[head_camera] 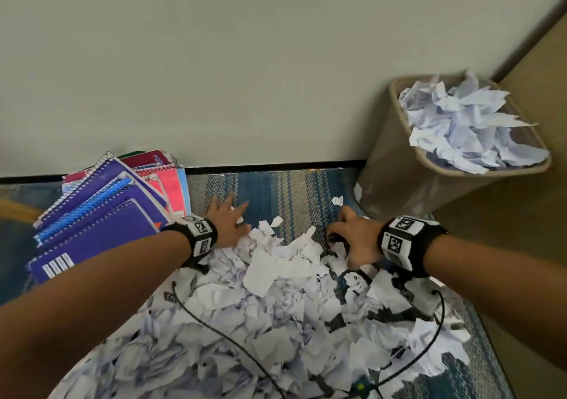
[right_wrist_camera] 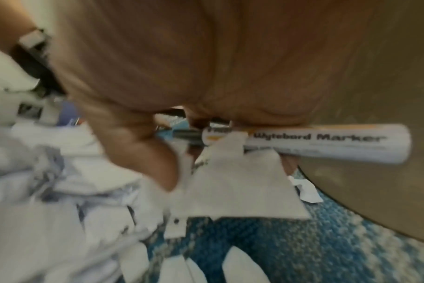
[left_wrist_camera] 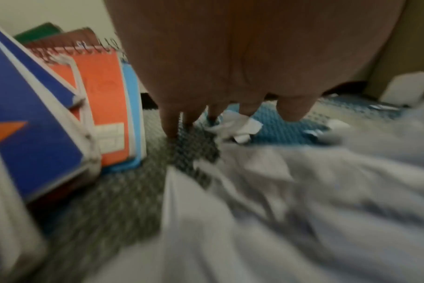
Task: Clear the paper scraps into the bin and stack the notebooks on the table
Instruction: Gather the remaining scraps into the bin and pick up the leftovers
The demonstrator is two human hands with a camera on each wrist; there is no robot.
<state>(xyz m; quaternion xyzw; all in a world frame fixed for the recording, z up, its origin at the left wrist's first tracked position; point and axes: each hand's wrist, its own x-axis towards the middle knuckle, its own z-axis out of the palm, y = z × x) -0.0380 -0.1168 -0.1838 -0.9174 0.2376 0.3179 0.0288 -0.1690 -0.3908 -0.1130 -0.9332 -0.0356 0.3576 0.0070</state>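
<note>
A big heap of torn white paper scraps (head_camera: 276, 300) covers the blue patterned carpet. My left hand (head_camera: 233, 214) is at the heap's far left edge, fingers straight and spread, the fingertips (left_wrist_camera: 170, 128) touching the carpet beside a small scrap (left_wrist_camera: 237, 126). My right hand (head_camera: 340, 233) is curled at the heap's far right edge and grips a white whiteboard marker (right_wrist_camera: 327, 143), with a scrap (right_wrist_camera: 230, 183) caught against it. A slanted stack of spiral notebooks (head_camera: 101, 211), purple, blue and pink, lies to the left. The tan bin (head_camera: 392, 165) stands at the right, heaped with crumpled paper.
A pale wall with a dark baseboard (head_camera: 276, 165) runs just behind the hands. A tan panel (head_camera: 540, 98) rises behind and right of the bin. Black cables (head_camera: 214, 328) trail from the wristbands over the scraps. Bare carpet (head_camera: 276, 196) shows between the hands.
</note>
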